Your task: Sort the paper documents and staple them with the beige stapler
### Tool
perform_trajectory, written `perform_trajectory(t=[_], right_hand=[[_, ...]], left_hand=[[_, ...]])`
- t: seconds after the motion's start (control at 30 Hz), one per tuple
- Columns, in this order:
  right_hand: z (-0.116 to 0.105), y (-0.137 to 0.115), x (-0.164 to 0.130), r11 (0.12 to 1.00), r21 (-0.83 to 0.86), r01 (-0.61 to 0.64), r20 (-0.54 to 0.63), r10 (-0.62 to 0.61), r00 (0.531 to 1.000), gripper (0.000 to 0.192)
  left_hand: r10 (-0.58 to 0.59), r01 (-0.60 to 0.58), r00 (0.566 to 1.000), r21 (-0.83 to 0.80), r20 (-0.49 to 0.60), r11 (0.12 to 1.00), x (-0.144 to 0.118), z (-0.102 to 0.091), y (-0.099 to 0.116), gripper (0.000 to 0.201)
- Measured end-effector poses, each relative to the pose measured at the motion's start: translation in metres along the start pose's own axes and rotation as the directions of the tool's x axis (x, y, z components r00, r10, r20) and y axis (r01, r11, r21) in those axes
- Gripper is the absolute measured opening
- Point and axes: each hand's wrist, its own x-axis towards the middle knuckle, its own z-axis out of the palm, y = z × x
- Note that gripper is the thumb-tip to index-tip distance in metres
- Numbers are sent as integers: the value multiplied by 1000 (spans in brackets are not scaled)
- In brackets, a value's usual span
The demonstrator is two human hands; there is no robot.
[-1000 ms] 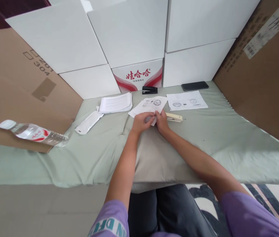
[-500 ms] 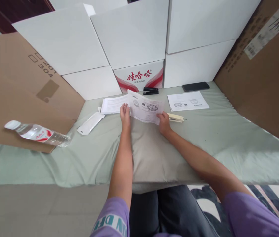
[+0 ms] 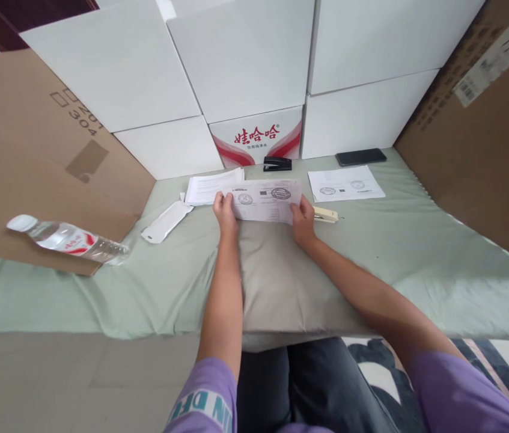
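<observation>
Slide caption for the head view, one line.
Left hand and right hand hold a stamped paper by opposite ends, black stapler beyond.

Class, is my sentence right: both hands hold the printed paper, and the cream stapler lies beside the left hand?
Not quite: the head view shows the cream stapler beside the right hand, not the left hand. Both hands do hold the printed paper.

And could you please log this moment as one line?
left hand: holding printed paper; right hand: same paper; cream stapler: beside right hand

White paper (image 3: 261, 204), printed and dark-stamped, spans widthwise between the hands (image 3: 226, 214).
</observation>
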Motion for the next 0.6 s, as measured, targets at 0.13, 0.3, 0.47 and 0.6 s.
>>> perform_trajectory(t=[0.13,0.3,0.47,0.6], right_hand=[[0,2,0,1000,-16,19,10,-19,1000,18],[1,7,-1,999,-3,32,46,-32,998,20],[0,10,-1,1000,-10,20,72,-19,997,21],[0,9,-1,997,-77,19,69,-14,998,23]], left_hand=[[78,-78,997,39,11,996,1,-1,5,38],[68,-72,996,58,62,996,0,-2,6,34],[24,-30,996,64,86,997,0,-7,-2,30],[15,-17,997,24,81,1000,2,-10,-9,24]])
